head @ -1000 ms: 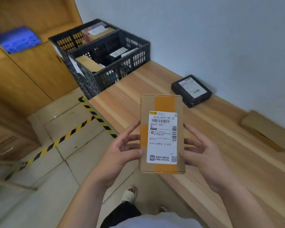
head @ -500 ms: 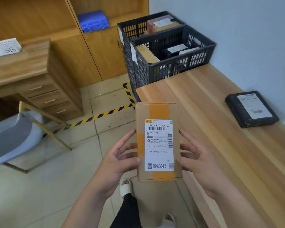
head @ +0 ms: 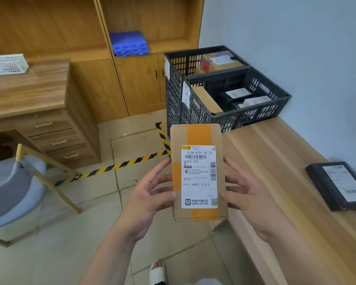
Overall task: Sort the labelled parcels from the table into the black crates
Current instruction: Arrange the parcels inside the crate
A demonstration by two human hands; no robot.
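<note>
A brown cardboard parcel (head: 197, 136) with orange tape and a white label marked B701 is held upright in front of me, label facing the camera. My left hand (head: 150, 198) grips its left edge and my right hand (head: 249, 200) grips its right edge, fingers curled behind it. Two black crates stand past the table's far end: the near crate (head: 261, 112) holds a brown box and black labelled parcels, the far crate (head: 185, 60) holds a brown labelled box. A flat black parcel (head: 325, 182) with a white label lies on the wooden table (head: 275, 161) at the right.
A wooden desk with drawers (head: 56, 128) stands at the left, a white basket (head: 6, 63) on it. A chair (head: 12, 192) sits at the lower left. Yellow-black tape (head: 115, 166) crosses the tiled floor. A blue tray (head: 130, 43) lies on the cabinet shelf.
My view has swung left, bringing the desk, chair and cabinet into sight. The crates now sit right of centre. Both hands keep the same hold on the brown parcel.
</note>
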